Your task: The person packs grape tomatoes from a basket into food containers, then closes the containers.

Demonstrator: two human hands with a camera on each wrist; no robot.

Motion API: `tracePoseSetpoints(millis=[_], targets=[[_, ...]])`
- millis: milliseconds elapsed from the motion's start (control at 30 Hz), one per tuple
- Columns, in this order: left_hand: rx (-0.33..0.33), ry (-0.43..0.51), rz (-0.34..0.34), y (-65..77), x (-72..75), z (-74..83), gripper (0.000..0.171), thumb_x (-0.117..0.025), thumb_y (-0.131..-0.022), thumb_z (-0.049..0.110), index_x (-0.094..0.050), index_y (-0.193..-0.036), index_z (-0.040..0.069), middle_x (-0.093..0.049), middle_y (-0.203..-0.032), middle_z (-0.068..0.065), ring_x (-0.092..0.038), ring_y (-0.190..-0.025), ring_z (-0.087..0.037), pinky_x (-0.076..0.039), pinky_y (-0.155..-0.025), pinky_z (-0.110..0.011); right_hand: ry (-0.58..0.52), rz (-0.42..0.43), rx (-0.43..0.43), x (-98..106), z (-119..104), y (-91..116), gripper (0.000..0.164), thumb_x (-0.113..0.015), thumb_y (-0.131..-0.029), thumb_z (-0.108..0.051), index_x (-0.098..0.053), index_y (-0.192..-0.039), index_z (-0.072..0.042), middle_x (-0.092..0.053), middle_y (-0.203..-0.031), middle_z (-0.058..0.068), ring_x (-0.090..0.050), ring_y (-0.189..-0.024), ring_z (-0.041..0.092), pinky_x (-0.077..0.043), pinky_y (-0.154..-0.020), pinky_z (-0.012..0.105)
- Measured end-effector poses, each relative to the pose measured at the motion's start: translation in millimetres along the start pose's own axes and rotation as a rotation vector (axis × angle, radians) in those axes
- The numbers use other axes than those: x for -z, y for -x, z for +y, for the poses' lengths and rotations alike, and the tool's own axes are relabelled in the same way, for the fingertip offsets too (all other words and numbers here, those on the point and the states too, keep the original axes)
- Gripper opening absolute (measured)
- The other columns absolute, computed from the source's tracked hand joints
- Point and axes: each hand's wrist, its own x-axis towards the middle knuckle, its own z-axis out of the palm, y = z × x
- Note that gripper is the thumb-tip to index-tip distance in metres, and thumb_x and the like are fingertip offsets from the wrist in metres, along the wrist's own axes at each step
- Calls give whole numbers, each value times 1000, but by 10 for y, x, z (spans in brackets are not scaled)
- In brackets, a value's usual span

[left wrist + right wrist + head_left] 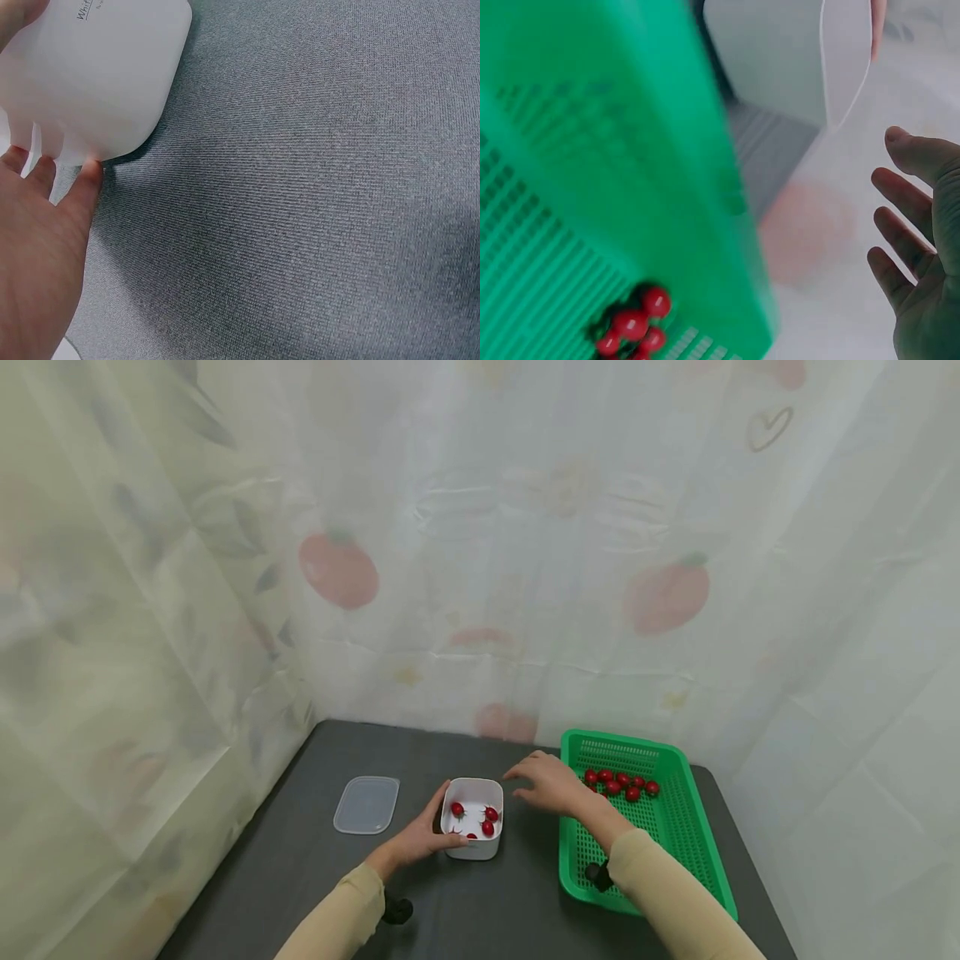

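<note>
A white square plastic container (pixel 472 851) stands on the dark table with several small red cherry tomatoes (pixel 487 828) inside. My left hand (pixel 417 841) holds it from the left, thumb along the near side and fingers against the left wall; the left wrist view shows fingertips (pixel 91 169) touching that wall. Between the container and a green plastic basket (pixel 697 827), my right hand (pixel 551 783) hovers just right of the container's rim. Its fingers are spread and slightly bent, with nothing between them in the right wrist view. More cherry tomatoes (pixel 631 324) lie in the basket.
A translucent square lid (pixel 366 805) lies flat on the table, left of the container. The basket's raised rim passes under my right forearm. Printed curtains (pixel 487 568) hang behind the table and at both sides.
</note>
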Motion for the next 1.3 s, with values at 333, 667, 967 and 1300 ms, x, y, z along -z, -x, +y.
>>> tracePoseSetpoints(millis=[333, 667, 967, 1300], targets=[[1, -21, 5, 3, 18, -2, 113, -81, -89, 26, 1, -166, 19, -12, -168, -17, -20, -149, -38, -20, -117, -63, -38, 54, -162, 270, 473, 439, 32, -74, -96, -20, -72, -129, -16, -69, -125, 4, -55, -125, 32, -43, -104, 52], [4, -31, 12, 43, 44, 4, 114, -82, -89, 29, 1, -166, 21, -16, -166, -17, -26, -145, -38, -25, -114, -62, -45, 60, -248, 288, 809, 703, 26, -69, -96, -9, -74, -122, -9, -71, -120, 11, -61, -116, 36, -40, -105, 60], [0, -33, 20, 44, 39, -15, 115, -83, -87, 31, -1, -166, 21, -17, -166, -16, -26, -145, -39, -24, -115, -64, -72, -21, -359, 160, 941, 808, 30, -68, -93, -6, -74, -122, -8, -70, -122, 15, -59, -116, 44, -51, -88, 57], [6, -29, 27, 69, 23, 13, 113, -82, -88, 28, -1, -166, 20, -18, -165, -17, -26, -144, -39, -24, -114, -64, -59, -61, -352, -66, 980, 820, 29, -71, -95, -9, -71, -124, -2, -69, -121, 18, -60, -115, 46, -47, -94, 62]])
